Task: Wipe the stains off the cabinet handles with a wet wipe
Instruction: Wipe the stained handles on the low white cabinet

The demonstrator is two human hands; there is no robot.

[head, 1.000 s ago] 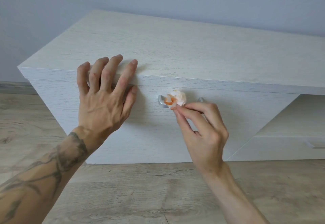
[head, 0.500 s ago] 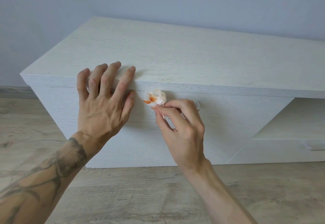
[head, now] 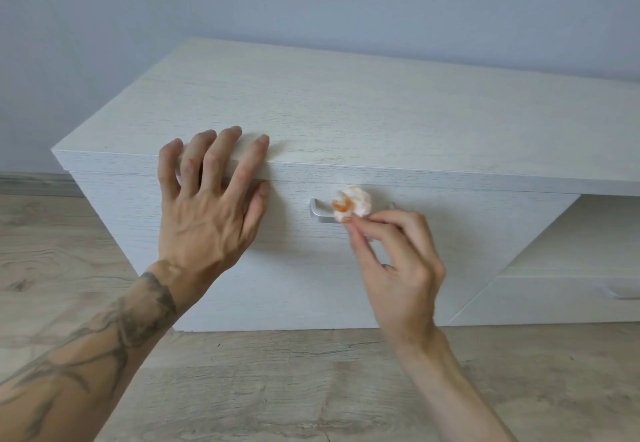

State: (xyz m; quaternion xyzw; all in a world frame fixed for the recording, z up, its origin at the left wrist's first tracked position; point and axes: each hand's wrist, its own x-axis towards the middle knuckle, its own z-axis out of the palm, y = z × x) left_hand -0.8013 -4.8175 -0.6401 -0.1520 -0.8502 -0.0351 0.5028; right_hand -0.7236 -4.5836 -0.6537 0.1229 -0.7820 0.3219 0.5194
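A low whitewashed wooden cabinet (head: 381,115) fills the middle of the head view. On its front sits a silver bar handle (head: 320,213); only its left end shows, the rest lies behind the wipe and my fingers. My right hand (head: 394,265) pinches a crumpled white wet wipe (head: 356,200) smeared with orange stain and holds it against the handle's middle. My left hand (head: 207,206) lies flat with fingers spread over the cabinet's top front edge, left of the handle.
A second, lower drawer with its own handle (head: 621,294) shows at the right edge, under an open shelf (head: 588,233). Wood-look floor (head: 311,389) runs in front of the cabinet. A grey-blue wall (head: 311,1) stands behind.
My right hand slid the wipe to the handle's left end, then back right toward its middle, uncovering the left end again. My left hand stayed on the cabinet edge.
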